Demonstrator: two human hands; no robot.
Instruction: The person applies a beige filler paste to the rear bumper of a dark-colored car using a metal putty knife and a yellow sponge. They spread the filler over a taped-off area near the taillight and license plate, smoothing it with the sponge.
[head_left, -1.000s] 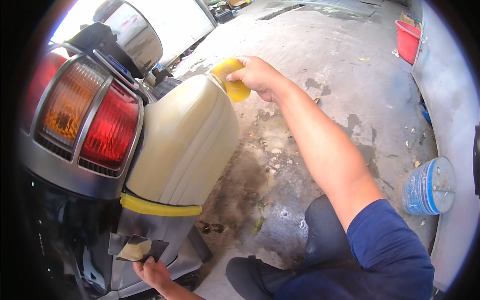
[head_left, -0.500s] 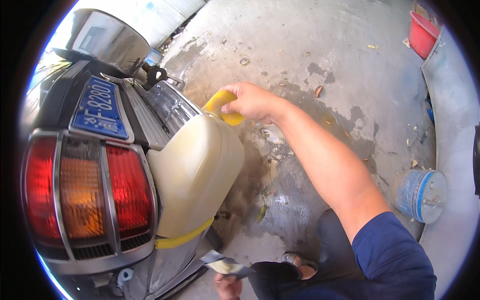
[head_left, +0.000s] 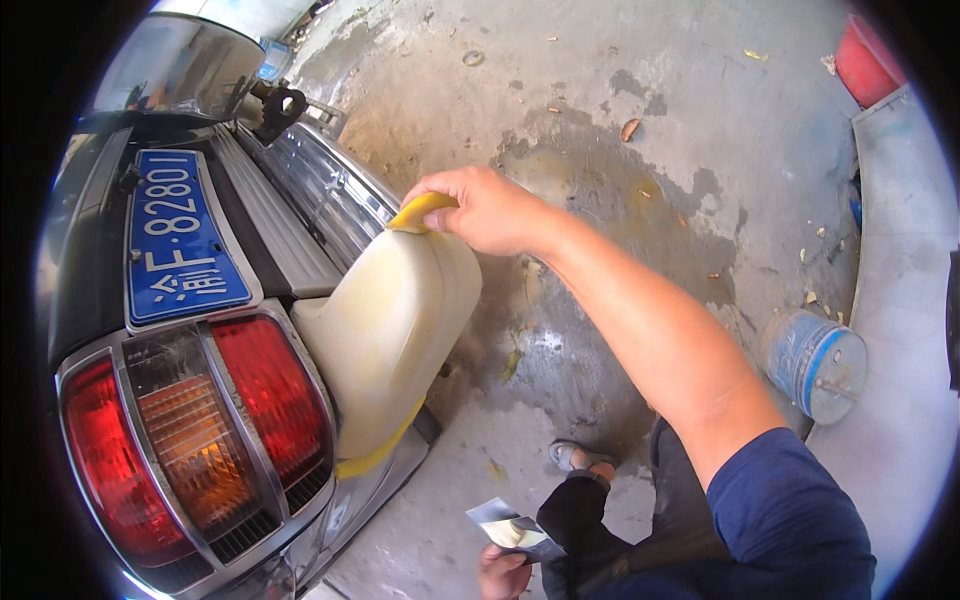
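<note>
The concrete floor (head_left: 680,50) is worn and blotched with dark damp patches, strewn with crumbs and a brown leaf (head_left: 629,130) toward 1 o'clock. A pale grey panel (head_left: 905,260) stands at 3 o'clock, a blue-and-white bucket (head_left: 815,365) lying on its side just before it, and a red bucket (head_left: 868,62) sits at 2 o'clock. The car's tail lamp (head_left: 200,430) fills 8 o'clock, a blue number plate (head_left: 190,235) above it near 9. The cream bumper corner (head_left: 390,335) lies just off centre at 9 o'clock, yellow tape (head_left: 380,455) along its lower edge. At 11 o'clock from centre, the right hand (head_left: 480,210) pinches a yellow spreader (head_left: 425,211) between thumb and fingers, bent against the corner's far upper end. At 6 o'clock the left hand (head_left: 503,574) pinches a small grey sheet (head_left: 512,530) bearing cream paste. Against half a second ago, the spreader has tipped from broad face to narrow curve and come further over the corner's top; the sheet now stands farther from the bumper, beside the person's dark trouser leg (head_left: 580,520). The view has shifted too, showing the number plate more squarely.
</note>
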